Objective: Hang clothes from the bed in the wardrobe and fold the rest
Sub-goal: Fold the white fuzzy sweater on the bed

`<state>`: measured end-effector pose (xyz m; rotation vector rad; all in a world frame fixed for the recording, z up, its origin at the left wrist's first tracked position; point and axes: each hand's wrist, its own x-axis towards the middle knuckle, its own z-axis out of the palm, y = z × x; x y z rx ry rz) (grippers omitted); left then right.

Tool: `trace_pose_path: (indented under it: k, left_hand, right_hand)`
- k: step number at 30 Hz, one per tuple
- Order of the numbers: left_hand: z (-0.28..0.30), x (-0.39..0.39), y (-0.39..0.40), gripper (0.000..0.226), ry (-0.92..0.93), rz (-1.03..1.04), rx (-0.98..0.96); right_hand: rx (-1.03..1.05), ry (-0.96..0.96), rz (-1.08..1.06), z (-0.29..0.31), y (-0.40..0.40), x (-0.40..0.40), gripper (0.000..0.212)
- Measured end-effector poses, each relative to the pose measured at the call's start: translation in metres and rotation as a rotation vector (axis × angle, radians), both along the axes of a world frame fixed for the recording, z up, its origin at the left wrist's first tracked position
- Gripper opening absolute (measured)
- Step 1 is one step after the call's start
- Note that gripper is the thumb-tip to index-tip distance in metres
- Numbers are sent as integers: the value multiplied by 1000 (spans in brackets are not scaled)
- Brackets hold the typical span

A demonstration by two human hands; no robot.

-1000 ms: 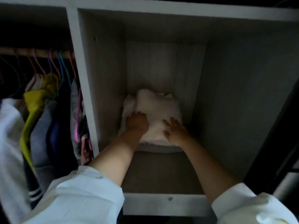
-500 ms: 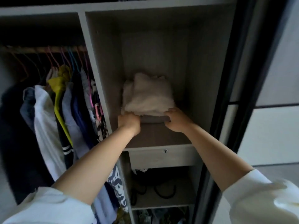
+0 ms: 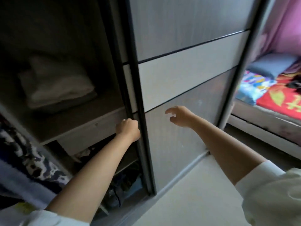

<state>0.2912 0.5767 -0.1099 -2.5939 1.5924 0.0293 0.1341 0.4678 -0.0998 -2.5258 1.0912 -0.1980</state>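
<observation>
- The left hand point(image 3: 127, 130), at centre frame, is curled round the dark edge of the sliding door point(image 3: 187, 88), gripping it just below the shelf front.
- The right hand point(image 3: 180, 116), right of centre, hangs free in front of the door panel with fingers loosely spread and holding nothing. Whether a fingertip touches the panel, I cannot tell.
- Step in hand, as I judge it: the folded part is put away and the wardrobe point(image 3: 104, 46) is about to be shut.
- The next move would call for a steady sideways pull along the floor track, with the left fingers kept out of the closing gap and the patterned garment point(image 3: 32, 154) at lower left kept clear of the door's path.
- The open shelf compartment at upper left holds a pale folded stack point(image 3: 57, 85), lying flat and towards the back.
- The compartment beneath it is dim, with dark things inside that are too blurred to name.
- At the left edge hang the patterned garment and other cloth, only partly in view.
- The bed point(image 3: 273, 95), at the right edge, carries a bright printed cover, a blue pillow point(image 3: 272, 64) and a small dark item point(image 3: 293, 84), possibly clothing left to deal with.
</observation>
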Motion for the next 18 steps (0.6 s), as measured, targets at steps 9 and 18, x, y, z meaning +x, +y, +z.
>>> trace_pose_path:
  k: [9, 18]
  left_hand:
    - [-2, -238, -172, 35, 13, -464, 5]
    - [6, -505, -342, 33, 105, -762, -19]
  right_hand:
    - [16, -61, -529, -6, -72, -255, 38]
    - [74, -260, -929, 8, -174, -529, 34]
